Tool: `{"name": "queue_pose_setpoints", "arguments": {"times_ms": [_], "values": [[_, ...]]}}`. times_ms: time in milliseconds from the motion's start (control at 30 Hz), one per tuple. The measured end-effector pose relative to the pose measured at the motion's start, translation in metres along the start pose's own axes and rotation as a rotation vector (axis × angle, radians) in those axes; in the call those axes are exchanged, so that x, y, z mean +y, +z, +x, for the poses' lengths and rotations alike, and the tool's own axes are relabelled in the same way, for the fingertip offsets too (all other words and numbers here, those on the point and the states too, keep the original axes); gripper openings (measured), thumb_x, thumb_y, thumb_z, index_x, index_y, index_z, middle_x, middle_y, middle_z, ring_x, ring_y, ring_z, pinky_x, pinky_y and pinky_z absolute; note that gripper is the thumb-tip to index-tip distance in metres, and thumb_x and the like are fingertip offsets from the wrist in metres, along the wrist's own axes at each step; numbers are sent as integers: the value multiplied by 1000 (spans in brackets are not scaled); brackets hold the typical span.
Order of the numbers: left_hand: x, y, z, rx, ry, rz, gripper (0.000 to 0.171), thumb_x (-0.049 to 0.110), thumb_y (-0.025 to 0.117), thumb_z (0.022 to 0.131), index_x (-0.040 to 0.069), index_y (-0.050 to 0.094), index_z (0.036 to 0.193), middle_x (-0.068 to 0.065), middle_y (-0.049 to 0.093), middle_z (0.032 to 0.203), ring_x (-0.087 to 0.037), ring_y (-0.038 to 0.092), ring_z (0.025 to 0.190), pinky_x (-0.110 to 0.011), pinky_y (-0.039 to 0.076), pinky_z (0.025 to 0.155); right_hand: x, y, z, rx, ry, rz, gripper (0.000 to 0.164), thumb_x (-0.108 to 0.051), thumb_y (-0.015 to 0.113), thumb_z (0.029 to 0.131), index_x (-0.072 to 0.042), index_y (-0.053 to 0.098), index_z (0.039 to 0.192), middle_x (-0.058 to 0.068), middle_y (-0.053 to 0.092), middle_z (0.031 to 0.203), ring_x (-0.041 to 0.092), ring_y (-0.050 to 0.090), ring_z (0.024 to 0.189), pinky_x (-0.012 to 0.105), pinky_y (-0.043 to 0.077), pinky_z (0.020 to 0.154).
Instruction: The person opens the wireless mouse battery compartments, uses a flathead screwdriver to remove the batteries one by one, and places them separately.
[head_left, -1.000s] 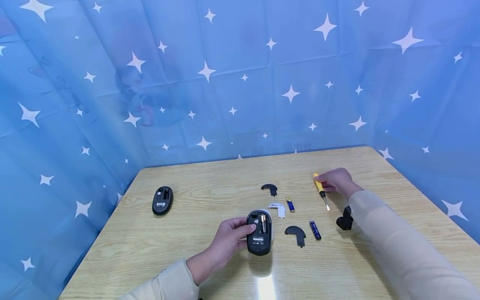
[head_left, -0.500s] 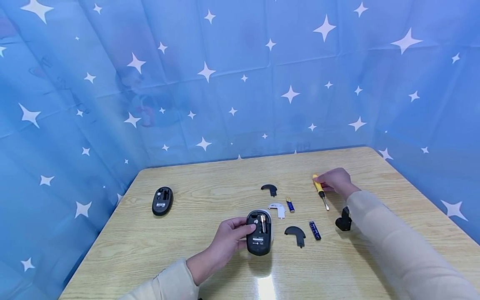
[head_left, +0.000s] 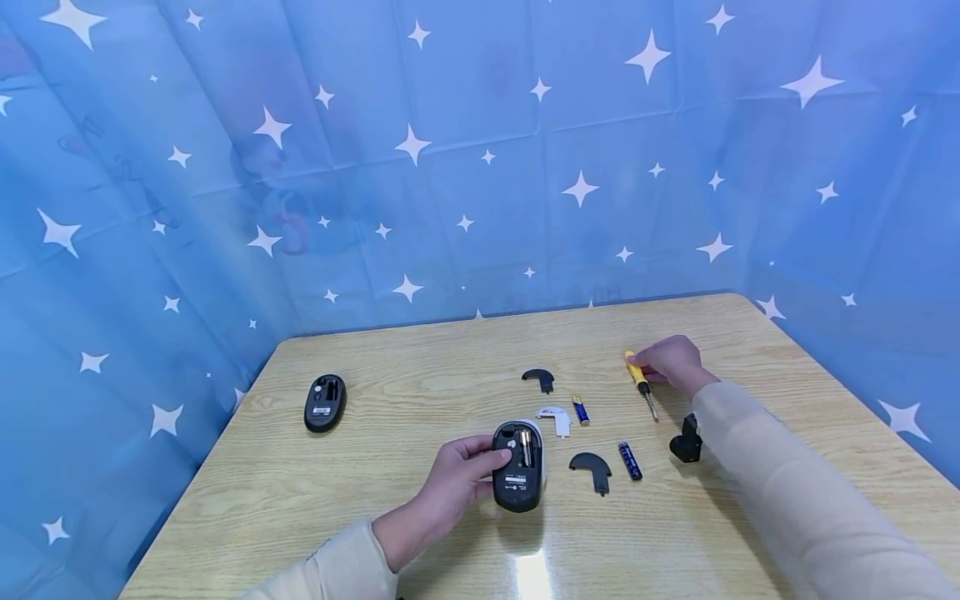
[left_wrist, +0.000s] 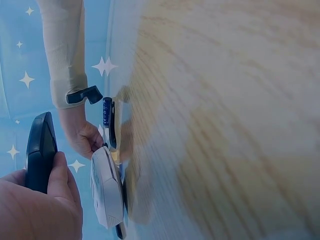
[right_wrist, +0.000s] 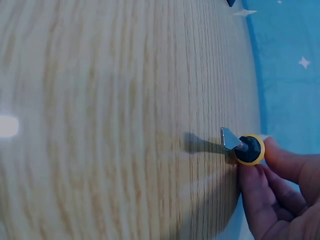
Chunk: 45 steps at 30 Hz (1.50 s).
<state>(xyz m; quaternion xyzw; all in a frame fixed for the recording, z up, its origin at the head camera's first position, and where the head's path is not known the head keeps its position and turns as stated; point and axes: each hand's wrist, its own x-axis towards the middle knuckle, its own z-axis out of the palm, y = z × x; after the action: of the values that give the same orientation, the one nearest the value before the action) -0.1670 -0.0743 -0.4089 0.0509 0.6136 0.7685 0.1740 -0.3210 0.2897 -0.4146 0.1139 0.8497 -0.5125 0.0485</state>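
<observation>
My left hand (head_left: 461, 475) grips a black computer mouse (head_left: 516, 487) by its left side, underside up, above the table. Its battery bay stands uncovered, with a copper-topped battery (head_left: 527, 448) inside. Behind it, mostly hidden in the head view, a white mouse (left_wrist: 107, 187) shows in the left wrist view. At the right, my right hand (head_left: 673, 362) pinches the yellow handle of a flat-blade screwdriver (head_left: 639, 379) between thumb and fingers. The blade points toward the front of the table; in the right wrist view the screwdriver (right_wrist: 250, 149) is seen tip-on.
Between the hands lie a white battery cover (head_left: 558, 421), black battery covers (head_left: 596, 468) (head_left: 542, 378), and two loose batteries (head_left: 630, 461) (head_left: 581, 410). Another black mouse (head_left: 325, 403) lies underside up at the left. A starred blue curtain (head_left: 465, 167) stands behind the table (head_left: 390, 358).
The screwdriver has turned slightly in my right hand, so its blade looks narrower, and the right forearm has shifted a little left. My left hand and its mouse keep their place.
</observation>
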Motion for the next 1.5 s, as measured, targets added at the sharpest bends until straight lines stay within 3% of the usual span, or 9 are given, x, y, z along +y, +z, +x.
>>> {"name": "queue_pose_setpoints", "arguments": {"times_ms": [433,600,867,1100,1267,1500], "values": [[1,0,-1,-8,0,-2,35,7,64,91,-13,57,119,-16,64,105,-23,67,92,-36,58,81,-9,-3,-5,13,13,19,40,-14,69,89,12,59,118,12,67,90,18,66,75,33,59,74],[1,0,-1,-5,2,-11,35,7,64,91,-13,57,119,-16,64,105,-24,67,93,-37,58,82,-17,-9,-9,1,-36,-65,42,-22,67,92,10,62,118,11,69,83,21,66,73,37,58,72],[0,1,0,-5,-2,-20,36,6,64,90,-13,57,119,-17,64,105,-24,67,93,-37,58,82,-33,-2,-25,-103,-66,-4,52,-25,65,95,12,52,130,24,62,117,32,63,104,40,55,89],[1,1,0,-6,-7,-27,36,6,64,90,-13,57,120,-17,63,106,-24,67,94,-37,57,82,-44,11,-40,-242,-136,47,58,-28,62,96,11,46,136,29,51,133,41,52,120,44,50,96],[1,1,0,-8,-9,-27,37,7,64,90,-12,57,120,-17,63,107,-24,67,94,-37,58,82,-52,21,-52,-331,-215,79,55,-26,63,96,9,47,135,28,50,132,43,50,120,47,48,98],[1,1,1,-3,-17,-28,37,7,65,90,-12,57,120,-17,63,107,-24,67,94,-37,58,82,-60,38,-64,-430,-274,97,39,-23,69,92,4,60,119,19,61,116,42,53,112,50,52,92]]}}
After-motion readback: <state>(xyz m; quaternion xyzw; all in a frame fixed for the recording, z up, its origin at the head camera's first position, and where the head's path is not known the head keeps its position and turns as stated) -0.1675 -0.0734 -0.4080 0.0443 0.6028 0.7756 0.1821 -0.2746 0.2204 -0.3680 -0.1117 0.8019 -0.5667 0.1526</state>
